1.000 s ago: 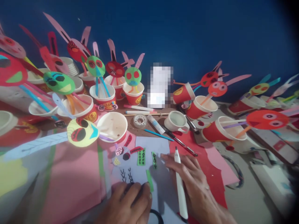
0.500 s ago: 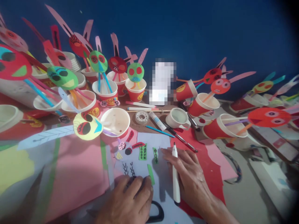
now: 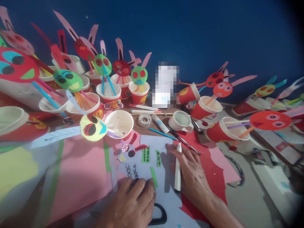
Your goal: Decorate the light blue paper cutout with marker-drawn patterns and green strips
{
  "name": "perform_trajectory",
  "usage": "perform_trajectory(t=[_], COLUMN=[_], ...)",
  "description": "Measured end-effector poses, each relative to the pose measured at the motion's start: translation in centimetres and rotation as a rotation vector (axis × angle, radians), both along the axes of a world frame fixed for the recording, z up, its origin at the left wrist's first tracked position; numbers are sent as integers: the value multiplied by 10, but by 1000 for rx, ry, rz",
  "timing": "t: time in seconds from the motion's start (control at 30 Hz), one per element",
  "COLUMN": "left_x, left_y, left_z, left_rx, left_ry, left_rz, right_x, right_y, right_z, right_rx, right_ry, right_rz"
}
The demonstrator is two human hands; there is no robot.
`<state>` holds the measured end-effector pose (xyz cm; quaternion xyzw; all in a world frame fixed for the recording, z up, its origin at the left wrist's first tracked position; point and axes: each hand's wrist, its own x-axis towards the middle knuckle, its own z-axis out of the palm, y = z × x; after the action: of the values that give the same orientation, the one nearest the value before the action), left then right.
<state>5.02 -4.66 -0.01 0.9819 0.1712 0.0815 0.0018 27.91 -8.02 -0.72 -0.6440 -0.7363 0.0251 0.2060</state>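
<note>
My right hand (image 3: 193,169) grips a white marker (image 3: 178,172) between thumb and fingers, its dark end pointing down toward me. It is over the pale blue paper (image 3: 163,139), beside red paper (image 3: 213,164). At the bottom centre, my left hand (image 3: 130,202) rests on the blue paper with bent, closed fingers; what lies under them is hidden. A black loop handle (image 3: 160,213) shows at its right edge. Ahead of its fingertips are black arrow-like marks (image 3: 131,171), a plain green strip (image 3: 154,176) and two green pieces (image 3: 146,154) with black drawings.
Red paper cups (image 3: 139,92) with paper bug heads stand along the back. A white cup (image 3: 180,121), tape roll (image 3: 144,120), glue stick (image 3: 160,123), blue pencil (image 3: 163,134) and black pen (image 3: 184,139) lie ahead. Pink paper (image 3: 80,177) is at left.
The marker has shifted in my right hand: its dark lower end is higher, and the black tip at its top no longer shows. My left hand stays in place. The view has shifted slightly.
</note>
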Motion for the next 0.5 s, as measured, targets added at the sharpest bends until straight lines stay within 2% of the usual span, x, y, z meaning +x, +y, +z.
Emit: perform_trajectory(t=[0.07,0.3,0.5], left_x=[-1,0,1], left_y=[0,0,1], left_z=[-2,-6,-4], left_rx=[4,17,-19], left_ry=[-2,-86,-54], left_rz=[-8,-6,-2], right_x=[1,-1,-7], right_y=[0,-13,-29], right_z=[-1,1,14], right_rx=[37,76,-19], right_ry=[31,145,574], right_rz=[-57,-45,98])
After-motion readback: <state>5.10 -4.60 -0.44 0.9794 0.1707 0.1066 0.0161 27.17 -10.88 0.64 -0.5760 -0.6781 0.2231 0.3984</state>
